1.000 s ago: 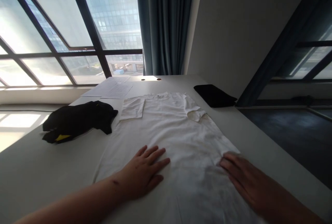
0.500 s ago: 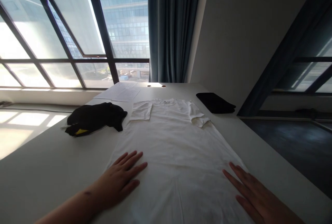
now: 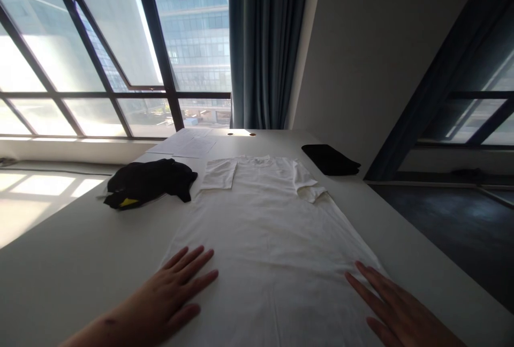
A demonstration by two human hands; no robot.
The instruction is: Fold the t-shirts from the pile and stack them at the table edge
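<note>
A white T-shirt (image 3: 265,224) lies spread out on the white table (image 3: 80,261), its collar toward the far end and its short sleeves turned inward. My left hand (image 3: 172,293) rests with fingers spread on the shirt's left side, palm down. On the shirt's right side lies my right hand (image 3: 393,304), its fingers apart and nothing held. Slight creases run across the fabric between the two hands. The shirt's lower edge is out of view.
A crumpled black garment (image 3: 148,181) with a yellow patch lies left of the shirt. Right of the collar is a folded black cloth (image 3: 330,159). Paper sheets (image 3: 195,146) lie at the far left of the table. Windows and a blue curtain (image 3: 267,47) stand behind.
My left hand has slid a little toward me and to the left on the shirt. My right hand has shifted slightly toward me.
</note>
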